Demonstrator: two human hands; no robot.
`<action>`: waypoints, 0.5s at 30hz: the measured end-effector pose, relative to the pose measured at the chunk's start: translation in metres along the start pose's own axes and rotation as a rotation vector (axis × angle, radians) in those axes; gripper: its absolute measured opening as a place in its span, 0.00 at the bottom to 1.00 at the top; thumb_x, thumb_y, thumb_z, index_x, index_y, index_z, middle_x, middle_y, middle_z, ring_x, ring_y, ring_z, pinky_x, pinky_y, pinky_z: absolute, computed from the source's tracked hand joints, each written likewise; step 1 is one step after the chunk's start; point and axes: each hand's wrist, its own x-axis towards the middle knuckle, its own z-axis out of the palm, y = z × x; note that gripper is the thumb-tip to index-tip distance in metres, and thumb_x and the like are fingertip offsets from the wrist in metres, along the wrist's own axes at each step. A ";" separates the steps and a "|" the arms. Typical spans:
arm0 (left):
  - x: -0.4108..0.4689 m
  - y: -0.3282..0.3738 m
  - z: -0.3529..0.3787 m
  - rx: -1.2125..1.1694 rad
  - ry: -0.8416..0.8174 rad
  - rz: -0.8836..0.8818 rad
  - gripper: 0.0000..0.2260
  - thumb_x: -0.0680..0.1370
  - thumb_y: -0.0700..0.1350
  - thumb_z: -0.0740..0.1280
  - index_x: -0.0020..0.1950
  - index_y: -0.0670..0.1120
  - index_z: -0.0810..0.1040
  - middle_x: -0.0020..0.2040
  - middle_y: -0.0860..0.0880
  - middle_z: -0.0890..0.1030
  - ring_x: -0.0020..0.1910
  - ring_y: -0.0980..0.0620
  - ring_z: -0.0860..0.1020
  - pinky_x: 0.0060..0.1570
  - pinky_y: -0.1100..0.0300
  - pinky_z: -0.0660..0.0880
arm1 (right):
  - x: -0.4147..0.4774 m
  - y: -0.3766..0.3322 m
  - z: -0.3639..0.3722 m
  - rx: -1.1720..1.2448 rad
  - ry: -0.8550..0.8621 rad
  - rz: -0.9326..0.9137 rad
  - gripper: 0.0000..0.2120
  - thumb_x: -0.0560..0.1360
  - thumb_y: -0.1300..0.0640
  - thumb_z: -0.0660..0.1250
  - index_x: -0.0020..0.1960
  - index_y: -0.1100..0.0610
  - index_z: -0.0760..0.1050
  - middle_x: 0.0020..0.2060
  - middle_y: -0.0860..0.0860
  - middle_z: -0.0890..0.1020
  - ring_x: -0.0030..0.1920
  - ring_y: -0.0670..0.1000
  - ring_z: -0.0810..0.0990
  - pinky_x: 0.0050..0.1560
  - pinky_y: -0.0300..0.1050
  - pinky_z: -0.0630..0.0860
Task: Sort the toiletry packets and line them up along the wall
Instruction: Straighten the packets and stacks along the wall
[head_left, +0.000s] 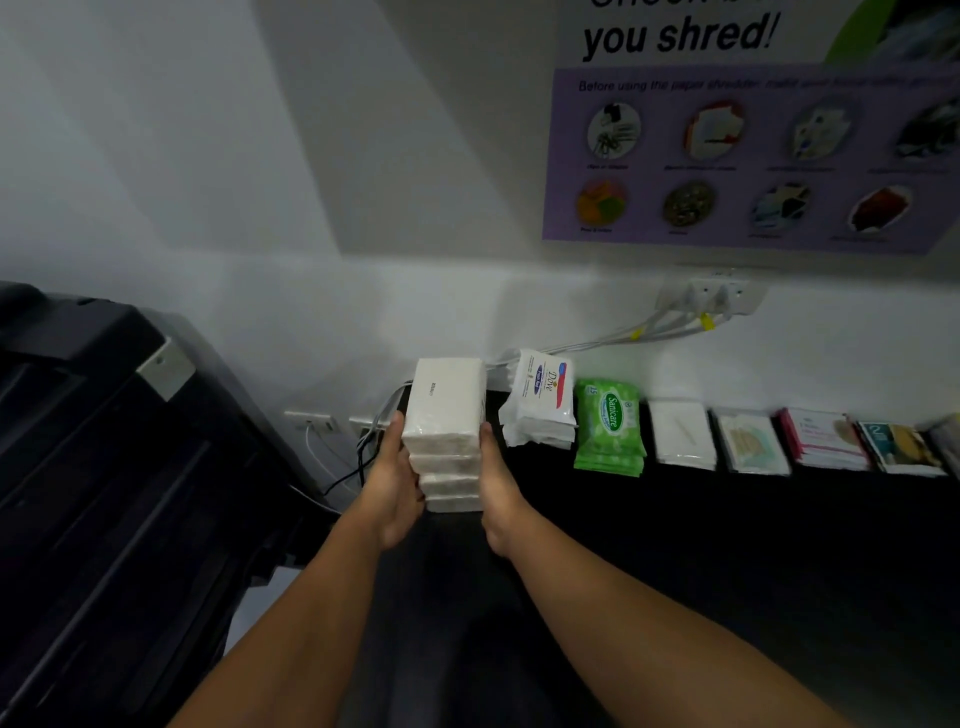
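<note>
Here the white packet stack (444, 415), some four plain packets piled flat, sits clamped between both hands at the left end of the row. The left hand (392, 488) grasps its left side and the right hand (496, 493) its right, each thumb laid up along an edge; the other fingers are hidden behind it. Squeezing from both sides likely keeps the loose packets squared up as one block. Whether the bottom packet touches the black table (727, 545) cannot be told.

Just beside it on the right stands the Dove stack (540, 405), then the green Sanicare stack (610, 426), a plain white stack (680, 434) and more piles beyond, each of one kind, all backed close to the wall (311, 208). The held stack seems meant for the open slot that extends this line leftward, near the dark machine (104, 441).
</note>
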 end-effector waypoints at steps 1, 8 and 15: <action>0.006 0.002 -0.002 0.001 -0.014 0.004 0.35 0.77 0.72 0.49 0.73 0.50 0.73 0.66 0.44 0.80 0.66 0.43 0.78 0.71 0.42 0.66 | 0.007 -0.002 0.002 0.002 0.024 -0.009 0.29 0.79 0.31 0.47 0.68 0.45 0.74 0.57 0.49 0.83 0.52 0.46 0.82 0.42 0.38 0.71; 0.046 0.028 -0.004 0.054 -0.102 0.024 0.32 0.80 0.70 0.49 0.71 0.51 0.74 0.64 0.43 0.81 0.63 0.43 0.79 0.67 0.44 0.71 | 0.036 -0.024 0.008 0.101 0.144 -0.076 0.28 0.79 0.31 0.49 0.61 0.47 0.78 0.51 0.48 0.83 0.51 0.47 0.80 0.46 0.41 0.71; 0.075 0.044 -0.015 0.069 -0.175 0.019 0.33 0.79 0.71 0.48 0.73 0.52 0.73 0.66 0.43 0.80 0.66 0.43 0.78 0.67 0.45 0.70 | 0.057 -0.035 0.026 0.143 0.228 -0.114 0.29 0.79 0.32 0.48 0.62 0.48 0.79 0.53 0.49 0.85 0.52 0.47 0.81 0.46 0.40 0.73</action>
